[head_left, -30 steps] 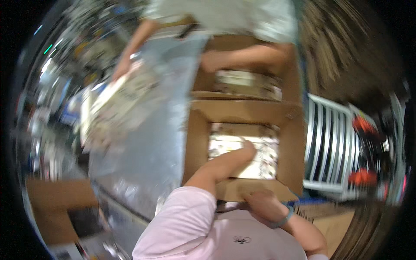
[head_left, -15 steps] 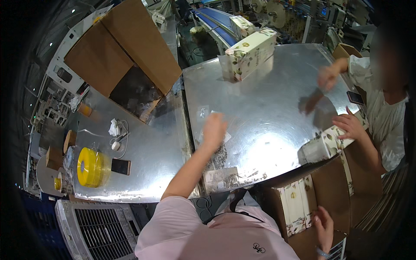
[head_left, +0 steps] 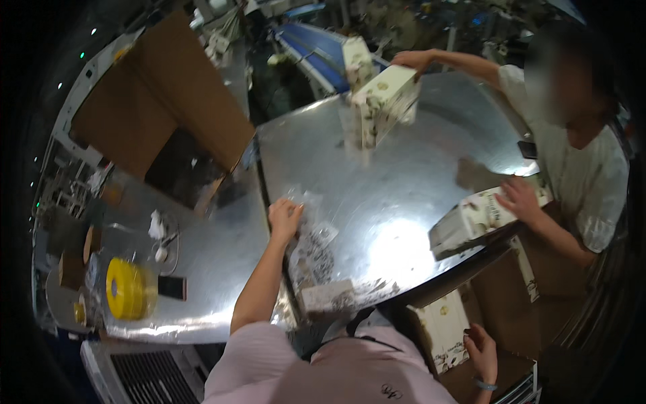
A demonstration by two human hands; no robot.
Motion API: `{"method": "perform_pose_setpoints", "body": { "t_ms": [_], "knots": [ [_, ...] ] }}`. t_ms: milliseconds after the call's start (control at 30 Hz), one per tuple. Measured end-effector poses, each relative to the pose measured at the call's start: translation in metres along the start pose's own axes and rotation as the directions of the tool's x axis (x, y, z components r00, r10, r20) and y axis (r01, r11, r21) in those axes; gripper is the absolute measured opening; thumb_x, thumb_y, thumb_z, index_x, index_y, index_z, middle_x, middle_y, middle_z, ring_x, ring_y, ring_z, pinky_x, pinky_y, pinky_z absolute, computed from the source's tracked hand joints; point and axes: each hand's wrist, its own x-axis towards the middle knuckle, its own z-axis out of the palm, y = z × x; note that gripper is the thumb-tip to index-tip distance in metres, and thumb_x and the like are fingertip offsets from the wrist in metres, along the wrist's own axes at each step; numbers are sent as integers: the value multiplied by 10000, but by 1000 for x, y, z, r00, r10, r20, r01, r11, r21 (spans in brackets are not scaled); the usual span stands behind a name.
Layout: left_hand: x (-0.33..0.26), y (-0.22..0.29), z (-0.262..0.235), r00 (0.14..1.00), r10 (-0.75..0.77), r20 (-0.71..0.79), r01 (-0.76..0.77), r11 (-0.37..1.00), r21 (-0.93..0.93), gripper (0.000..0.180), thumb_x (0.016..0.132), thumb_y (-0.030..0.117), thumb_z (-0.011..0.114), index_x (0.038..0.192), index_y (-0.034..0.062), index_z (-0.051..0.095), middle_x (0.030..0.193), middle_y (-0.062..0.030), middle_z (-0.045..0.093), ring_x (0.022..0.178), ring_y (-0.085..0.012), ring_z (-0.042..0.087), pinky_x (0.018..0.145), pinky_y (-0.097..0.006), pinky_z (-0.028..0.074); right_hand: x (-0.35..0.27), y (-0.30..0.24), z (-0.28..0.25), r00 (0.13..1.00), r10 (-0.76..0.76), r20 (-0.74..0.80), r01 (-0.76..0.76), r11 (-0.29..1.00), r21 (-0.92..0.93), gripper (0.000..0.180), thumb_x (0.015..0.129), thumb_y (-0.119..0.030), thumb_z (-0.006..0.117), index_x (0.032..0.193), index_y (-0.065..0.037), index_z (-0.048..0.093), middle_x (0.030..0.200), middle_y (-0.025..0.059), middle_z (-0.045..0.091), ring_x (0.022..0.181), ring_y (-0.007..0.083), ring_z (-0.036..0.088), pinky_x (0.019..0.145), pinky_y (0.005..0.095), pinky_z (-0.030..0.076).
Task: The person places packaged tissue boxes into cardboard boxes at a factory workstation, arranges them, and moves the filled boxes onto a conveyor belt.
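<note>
Head view: near carton [head_left: 499,306] is part loaded, with white flower-printed packs [head_left: 442,328] inside it and brown cardboard showing to their right. Your right hand [head_left: 480,353] is within that carton at the packs' right edge, fingers bent and slightly apart, nothing seen pinched between them; contact cannot be confirmed. Your left hand [head_left: 285,219] is over the metal table [head_left: 330,151] beside clear plastic [head_left: 311,202], fingers curled; whether they pinch the plastic, you cannot tell from here.

Outside your carton, a lying pack [head_left: 479,214] rests on the table edge under a co-worker's hand [head_left: 521,202]. The co-worker's other hand [head_left: 414,60] is at the top of a standing pack [head_left: 387,97]. Another pack [head_left: 356,62] is beyond it, by the blue conveyor [head_left: 313,50]. The far carton [head_left: 562,266] shows one pack edge [head_left: 525,269]. None of your cartons is seen closed.

Hard to make out: the count and depth of packs in your carton, since its lower part is shadowed and partly covered by your right hand. Far carton contents are mostly hidden by its walls.
</note>
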Motion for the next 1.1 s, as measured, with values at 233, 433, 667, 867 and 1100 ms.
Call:
{"method": "perform_pose_setpoints", "body": {
  "t_ms": [233,433,667,867,1100],
  "knots": [
    [24,83,-52,950,-155,272,285,788,-546,188,879,89,516,697,48,486,637,-43,555,637,-91,541,563,-237,426,9,-59,5,983,-127,132,128,992,1,316,877,-111,590,1165,8,540,902,77,684,845,96,627,766,242,494],
    [-16,288,-26,612,576,541,-144,755,-640,108,836,140,607,815,35,600,720,-100,594,624,-227,586,569,-319,457,42,-101,58,941,-327,88,245,837,490,403,907,-104,552,1274,1,423,981,89,611,902,143,593,780,246,486],
    [-37,303,5,617,703,354,-435,680,-590,195,756,180,699,898,74,617,670,-99,583,690,-303,569,647,-380,452,53,-85,62,990,-36,-138,118,749,652,173,899,-112,554,1030,0,563,808,78,624,704,126,597,623,257,501],
    [8,145,-9,961,41,272,36,961,-273,174,909,113,514,1034,14,584,876,-62,616,744,-140,581,705,-273,460,54,11,5,962,155,-225,13,796,605,193,930,-199,498,894,-24,571,764,33,589,654,80,541,587,212,448],
    [-7,-2,-29,896,-152,418,235,960,-155,257,938,121,469,1141,-22,534,1050,-105,627,985,-172,576,883,-285,413,79,221,10,819,565,-97,-477,765,432,202,917,-203,499,865,-31,591,643,36,564,505,114,501,424,265,396]
  ]
}}
